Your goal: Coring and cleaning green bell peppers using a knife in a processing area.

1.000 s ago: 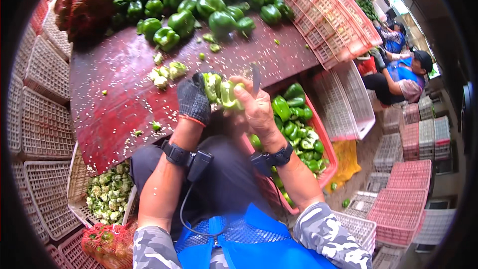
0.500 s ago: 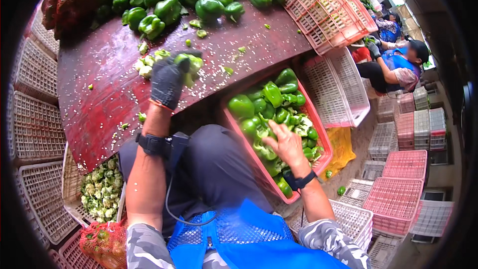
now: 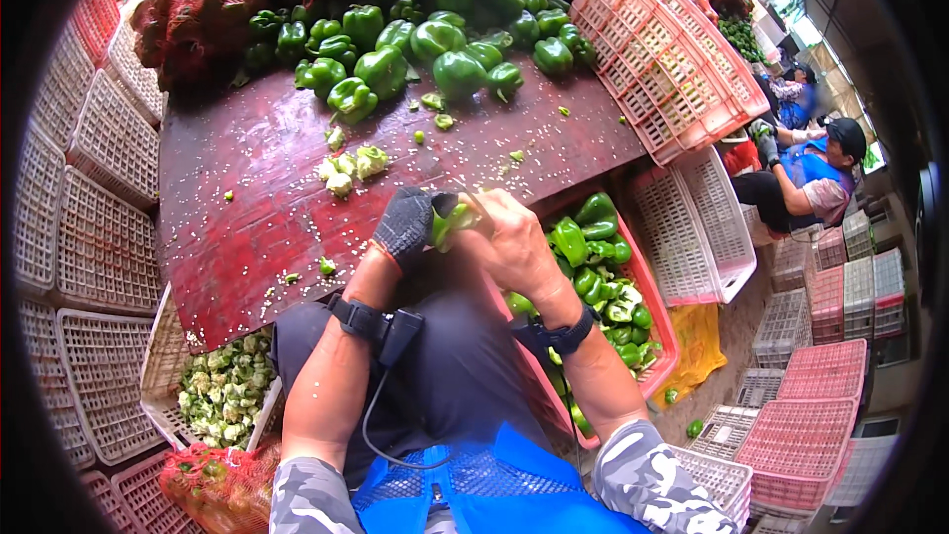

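Over the table's near edge, my left hand (image 3: 405,222), in a dark glove, is closed on a piece of green bell pepper (image 3: 453,222). Against the same piece is my bare right hand (image 3: 514,239), its fingers curled and slightly blurred; their tips are partly hidden. Beyond my left hand, pale pepper cores (image 3: 346,170) lie in a small heap on the dark red tabletop (image 3: 237,227). A pink crate (image 3: 664,307) beside my right knee contains whole and opened green peppers (image 3: 598,247).
Whole green peppers (image 3: 435,44) are piled at the table's far side, by red mesh sacks (image 3: 203,15). A pink crate (image 3: 672,59) leans at the far right. Pepper cores fill a crate (image 3: 222,391) at lower left. Stacked crates (image 3: 104,208) stand left; a co-worker (image 3: 811,173) sits right.
My left hand has come back from the core heap toward the table's near edge. My right hand has risen from the pepper crate to meet it and has closed. The view has shifted.
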`<state>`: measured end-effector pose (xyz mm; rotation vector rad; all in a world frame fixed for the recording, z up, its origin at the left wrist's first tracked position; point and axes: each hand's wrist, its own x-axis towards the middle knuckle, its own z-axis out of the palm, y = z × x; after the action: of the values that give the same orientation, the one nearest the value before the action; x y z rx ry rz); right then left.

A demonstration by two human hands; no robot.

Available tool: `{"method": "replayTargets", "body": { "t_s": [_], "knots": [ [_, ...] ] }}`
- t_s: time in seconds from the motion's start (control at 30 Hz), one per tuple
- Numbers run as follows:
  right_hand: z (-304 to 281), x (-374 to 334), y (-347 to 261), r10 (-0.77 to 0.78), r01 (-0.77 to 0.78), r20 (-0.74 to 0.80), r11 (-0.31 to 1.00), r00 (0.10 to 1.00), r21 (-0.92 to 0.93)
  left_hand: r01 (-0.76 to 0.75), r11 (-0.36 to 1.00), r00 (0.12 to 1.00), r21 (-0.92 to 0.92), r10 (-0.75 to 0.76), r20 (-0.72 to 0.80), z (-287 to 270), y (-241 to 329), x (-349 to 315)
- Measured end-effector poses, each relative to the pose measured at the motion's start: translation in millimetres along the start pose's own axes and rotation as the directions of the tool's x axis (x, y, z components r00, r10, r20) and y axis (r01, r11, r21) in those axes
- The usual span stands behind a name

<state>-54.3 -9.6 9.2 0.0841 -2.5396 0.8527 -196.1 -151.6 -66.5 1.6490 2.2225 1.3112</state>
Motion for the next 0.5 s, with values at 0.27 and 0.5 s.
{"method": "replayTargets", "body": {
  "t_s": [0.27,0.5],
  "knots": [
    [14,27,-5,-0.051,0.052,0.028,0.998,0.998,-0.03,0.207,0.973,0.978,0.097,-0.205,-0.039,-11,-7,-5],
    [38,40,2,-0.038,0.035,-0.068,0.998,0.997,-0.045,0.393,0.81,0.919,0.436,-0.343,-0.192,-4,3,1]
  ]
}}
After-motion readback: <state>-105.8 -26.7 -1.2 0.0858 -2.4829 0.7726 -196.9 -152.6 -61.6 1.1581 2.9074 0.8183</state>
